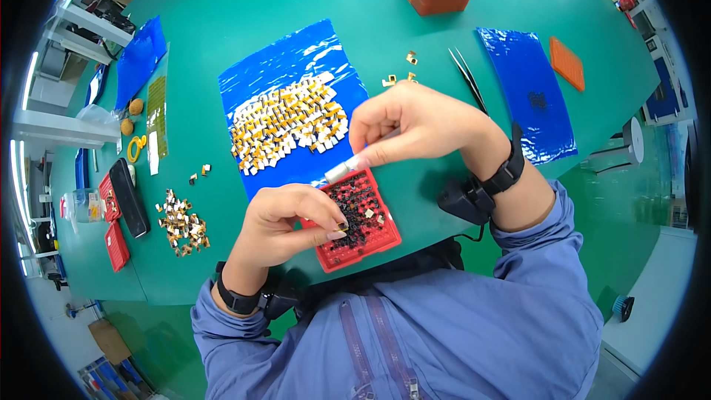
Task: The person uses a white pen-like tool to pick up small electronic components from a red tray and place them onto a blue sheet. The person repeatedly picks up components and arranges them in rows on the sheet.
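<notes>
My left grip [287,221] pinches a small part [341,227], red tray [387,235] beneath; my right grip [415,120] pinches a pale piece [339,172].

The blue sheet [270,63] looks like glossy plastic film, the red tray [382,237] plastic, the tweezers [475,90] metal, the jacket [481,311] matt cloth
</notes>
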{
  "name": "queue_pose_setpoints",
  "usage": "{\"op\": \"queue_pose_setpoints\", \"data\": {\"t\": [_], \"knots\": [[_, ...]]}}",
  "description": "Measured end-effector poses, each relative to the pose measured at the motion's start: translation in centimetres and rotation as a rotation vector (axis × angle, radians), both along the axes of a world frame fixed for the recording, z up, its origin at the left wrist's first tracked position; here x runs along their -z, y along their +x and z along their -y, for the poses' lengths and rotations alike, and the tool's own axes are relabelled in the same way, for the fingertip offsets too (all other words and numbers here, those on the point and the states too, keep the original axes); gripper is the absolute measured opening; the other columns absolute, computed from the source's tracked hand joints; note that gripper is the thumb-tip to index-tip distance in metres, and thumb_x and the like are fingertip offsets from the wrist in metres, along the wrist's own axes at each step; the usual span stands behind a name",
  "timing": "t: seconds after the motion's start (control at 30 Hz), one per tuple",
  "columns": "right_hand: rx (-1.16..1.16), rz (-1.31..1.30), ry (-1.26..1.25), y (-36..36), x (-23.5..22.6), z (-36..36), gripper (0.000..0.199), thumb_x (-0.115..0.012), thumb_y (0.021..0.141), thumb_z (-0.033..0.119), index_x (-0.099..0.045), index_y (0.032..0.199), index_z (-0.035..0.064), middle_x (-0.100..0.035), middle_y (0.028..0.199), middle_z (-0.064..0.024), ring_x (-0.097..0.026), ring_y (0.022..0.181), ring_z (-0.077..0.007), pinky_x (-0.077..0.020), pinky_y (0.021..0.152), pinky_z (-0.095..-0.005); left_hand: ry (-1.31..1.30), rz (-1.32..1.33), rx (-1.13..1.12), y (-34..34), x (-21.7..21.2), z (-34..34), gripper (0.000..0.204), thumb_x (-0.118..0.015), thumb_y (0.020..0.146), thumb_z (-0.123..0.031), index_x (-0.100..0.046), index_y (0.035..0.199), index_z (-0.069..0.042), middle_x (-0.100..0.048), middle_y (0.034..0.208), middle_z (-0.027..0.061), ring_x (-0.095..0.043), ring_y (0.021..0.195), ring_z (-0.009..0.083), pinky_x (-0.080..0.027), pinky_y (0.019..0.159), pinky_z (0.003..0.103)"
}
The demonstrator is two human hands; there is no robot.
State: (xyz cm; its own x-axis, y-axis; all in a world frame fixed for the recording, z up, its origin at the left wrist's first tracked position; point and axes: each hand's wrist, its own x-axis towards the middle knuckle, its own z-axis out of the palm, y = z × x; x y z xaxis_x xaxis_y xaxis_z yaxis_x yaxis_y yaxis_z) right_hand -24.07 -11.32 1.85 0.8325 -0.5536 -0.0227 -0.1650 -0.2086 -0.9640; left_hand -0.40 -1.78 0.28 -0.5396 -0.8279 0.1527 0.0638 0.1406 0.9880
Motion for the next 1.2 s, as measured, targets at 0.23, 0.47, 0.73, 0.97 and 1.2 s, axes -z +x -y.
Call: {"op": "queue_pose_setpoints", "data": {"t": [0.23,0.47,0.73,0.97,1.2], "knots": [[0.037,0.0,-0.015,0.3,0.5,0.1,0.015,-0.069,0.082,0.014,-0.061,0.081,0.0014,-0.057,0.064,0.0017,-0.048,0.058,-0.0032,-0.0382,0.052,-0.0198,-0.324,0.195,-0.013,-0.2,-0.5,-0.3,0.015,-0.071,0.064,0.004,-0.068,0.074,-0.006,-0.067,0.083,0.0077,-0.064,0.07,0.0177,-0.051,0.058,0.026],[0.063,-0.012,-0.044,0.4,0.8,0.2,0.022,-0.07,0.078,0.024,-0.064,0.078,0.0029,-0.058,0.061,-0.0027,-0.051,0.056,-0.0087,-0.0386,0.049,-0.025,-0.364,0.186,-0.005,-0.4,-0.5,-0.4,0.014,-0.07,0.063,0.003,-0.068,0.073,-0.006,-0.067,0.084,0.0079,-0.065,0.07,0.0184,-0.051,0.059,0.026],[0.105,0.0,-0.087,0.4,1.1,0.3,0.022,-0.07,0.078,0.023,-0.064,0.078,0.0024,-0.056,0.059,-0.0025,-0.049,0.054,-0.0088,-0.037,0.048,-0.0256,-0.295,0.249,-0.039,-0.3,-0.8,-0.2,0.014,-0.07,0.066,0.005,-0.065,0.075,-0.004,-0.067,0.083,0.0077,-0.065,0.073,0.0188,-0.051,0.063,0.027],[0.17,-0.022,-0.05,0.3,1.2,0.9,0.017,-0.067,0.084,0.016,-0.061,0.085,0.0005,-0.056,0.066,0.0034,-0.046,0.061,-0.0015,-0.0364,0.052,-0.0184,-0.447,0.684,-0.424,0.5,0.6,2.1,0.01,-0.066,0.075,0.001,-0.06,0.082,-0.002,-0.061,0.09,0.0098,-0.059,0.085,0.0243,-0.046,0.075,0.031],[0.185,-0.035,-0.075,0.5,1.1,0.8,0.017,-0.067,0.084,0.017,-0.061,0.085,0.0009,-0.054,0.065,0.0042,-0.045,0.059,-0.0012,-0.0352,0.05,-0.0185,-0.585,0.819,-0.444,0.8,1.9,3.1,0.009,-0.064,0.077,-0.001,-0.059,0.085,-0.003,-0.055,0.102,0.0113,-0.055,0.094,0.0245,-0.044,0.081,0.032]]}}
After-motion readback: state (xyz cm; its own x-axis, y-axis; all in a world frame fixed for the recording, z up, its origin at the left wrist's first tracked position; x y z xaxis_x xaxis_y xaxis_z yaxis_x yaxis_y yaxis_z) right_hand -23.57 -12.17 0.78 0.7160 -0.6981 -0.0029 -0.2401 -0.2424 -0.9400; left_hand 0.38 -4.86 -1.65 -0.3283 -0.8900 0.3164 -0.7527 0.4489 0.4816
